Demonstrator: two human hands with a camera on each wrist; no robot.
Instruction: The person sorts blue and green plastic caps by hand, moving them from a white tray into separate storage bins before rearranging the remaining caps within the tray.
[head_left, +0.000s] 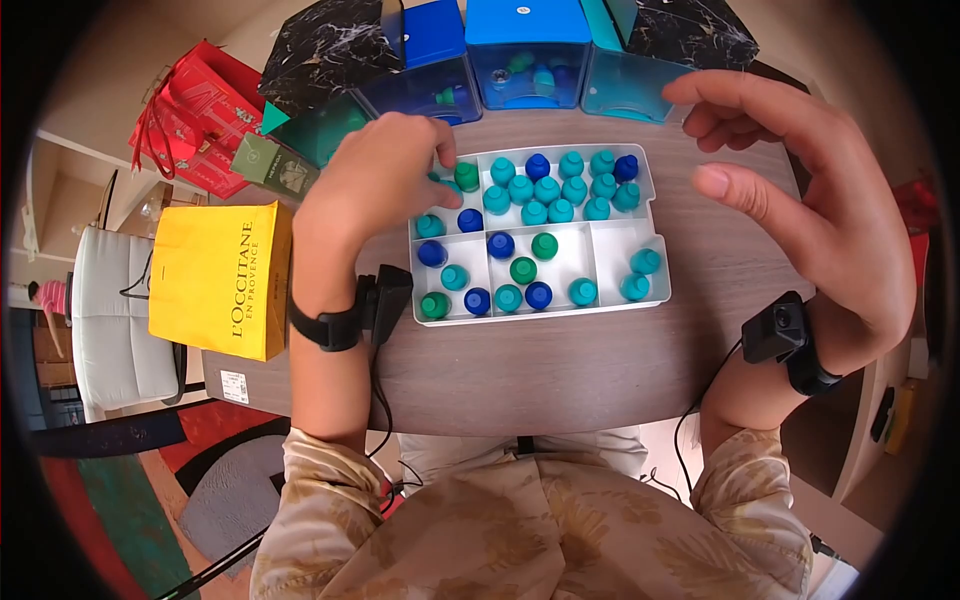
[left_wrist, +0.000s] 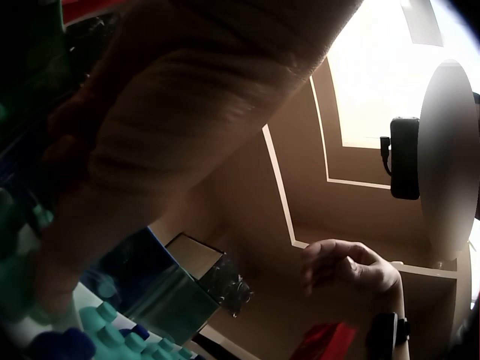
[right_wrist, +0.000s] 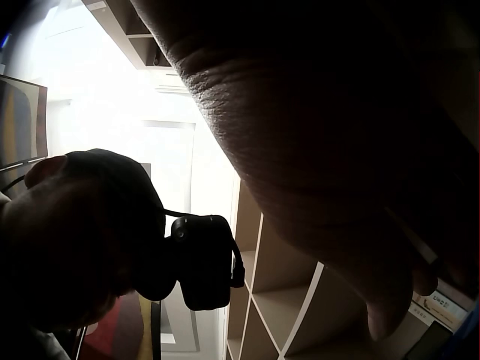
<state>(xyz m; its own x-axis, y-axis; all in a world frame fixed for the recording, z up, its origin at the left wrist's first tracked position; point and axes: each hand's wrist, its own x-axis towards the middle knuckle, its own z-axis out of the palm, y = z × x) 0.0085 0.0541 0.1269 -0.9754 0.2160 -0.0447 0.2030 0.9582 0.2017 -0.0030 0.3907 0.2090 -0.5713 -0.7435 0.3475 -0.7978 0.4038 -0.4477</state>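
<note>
Expect light, stiff, perhaps slippery bottles [head_left: 546, 190], spread through the tray's [head_left: 612, 245] compartments; pinch by the narrow top. Note left hand [head_left: 375, 170] bent into the back-left compartment, with grip impossible to tell; right hand [head_left: 835, 205] above the surface [head_left: 520, 375], loosely curved, thumb apart, empty. Read "L'OCCITANE EN PROVENCE" on the yellow bag [head_left: 205, 285]; cannot make out print on the green box [head_left: 275, 165].

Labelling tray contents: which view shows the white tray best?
Head view: it looks down on nearly the whole white tray, coloured pieces included; the left hand hides only the far left corner. Left wrist shows just a dim part at bottom left, cut off by the frame. Right wrist shows none of it.
</note>
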